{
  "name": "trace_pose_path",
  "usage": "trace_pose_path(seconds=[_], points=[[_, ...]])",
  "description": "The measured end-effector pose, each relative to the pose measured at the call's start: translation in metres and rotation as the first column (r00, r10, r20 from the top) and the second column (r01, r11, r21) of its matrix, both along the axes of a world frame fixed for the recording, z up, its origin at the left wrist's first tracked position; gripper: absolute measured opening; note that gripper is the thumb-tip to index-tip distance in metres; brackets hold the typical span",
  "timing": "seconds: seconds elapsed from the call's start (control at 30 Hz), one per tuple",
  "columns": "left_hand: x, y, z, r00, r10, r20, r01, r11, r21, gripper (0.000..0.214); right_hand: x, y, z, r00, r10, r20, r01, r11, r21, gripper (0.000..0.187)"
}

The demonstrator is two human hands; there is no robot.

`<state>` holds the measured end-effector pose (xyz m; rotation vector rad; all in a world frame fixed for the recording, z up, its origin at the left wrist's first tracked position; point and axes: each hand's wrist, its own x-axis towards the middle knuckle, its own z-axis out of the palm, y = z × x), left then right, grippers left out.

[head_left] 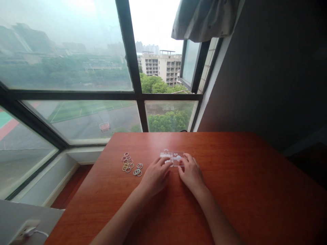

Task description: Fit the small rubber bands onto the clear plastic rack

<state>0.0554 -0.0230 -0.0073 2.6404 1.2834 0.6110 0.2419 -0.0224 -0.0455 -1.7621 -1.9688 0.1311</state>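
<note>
White plastic shows at eight o'clock of the view, where a plug [27, 231] sits in a socket on a pale ledge below the reddish-brown wooden table [255, 190]. On the tabletop, a loose scatter of small rings [130, 164], some silvery and some yellowish, lies at nine o'clock from the clear plastic piece [173, 158], near it but not touching. The left hand [155, 175] lies at seven o'clock from that piece, palm down, fingers drawn narrow and half curled, with the tips on its near left edge; whether they pinch it or only rest on it cannot be told. The clear plastic piece lies flat near the middle of the table, between the two sets of fingertips. The right hand [191, 173] lies at five o'clock from it, also narrow, with fingers reaching onto its right edge and the grip just as unclear. A grey curtain [204, 18] hangs bunched at one o'clock, above the dark wall.
</note>
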Motion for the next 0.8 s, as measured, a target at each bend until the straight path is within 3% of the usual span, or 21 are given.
trace_pose_path(seconds=[0.1,0.2,0.27,0.33,0.43,0.53,0.67,0.8], points=[[-0.034,0.014,0.007,0.961,0.275,-0.021,-0.272,0.959,0.083,0.030,0.001,0.001,0.000,1.000,-0.021,-0.015,0.022,1.000,0.012,0.027],[-0.083,0.030,0.011,0.787,0.601,-0.140,-0.596,0.799,0.079,0.040,0.001,0.002,0.000,0.999,-0.022,-0.035,0.023,0.999,0.038,0.033],[-0.111,0.037,0.011,0.697,0.668,-0.260,-0.697,0.717,-0.026,0.043,0.001,0.002,-0.001,0.999,-0.016,-0.048,0.019,0.998,0.055,0.034],[-0.126,0.041,0.010,0.700,0.631,-0.333,-0.697,0.705,-0.129,0.047,0.001,0.003,-0.002,0.998,-0.006,-0.068,0.011,0.997,0.074,0.034],[-0.127,0.039,0.011,0.727,0.574,-0.378,-0.671,0.710,-0.214,0.049,0.002,0.005,-0.006,0.994,0.013,-0.105,-0.002,0.995,0.104,0.033],[-0.116,0.033,0.015,0.798,0.490,-0.351,-0.593,0.744,-0.308,0.042,0.002,0.006,-0.009,0.991,0.030,-0.131,-0.014,0.993,0.117,0.032],[-0.096,0.020,0.018,0.929,0.295,-0.225,-0.365,0.833,-0.415,0.032,0.003,0.007,-0.009,0.986,0.045,-0.159,-0.026,0.992,0.120,0.032],[-0.065,0.008,0.019,0.962,0.159,-0.220,-0.239,0.881,-0.408,0.017,0.002,0.006,-0.007,0.982,0.059,-0.182,-0.037,0.992,0.123,0.031]])
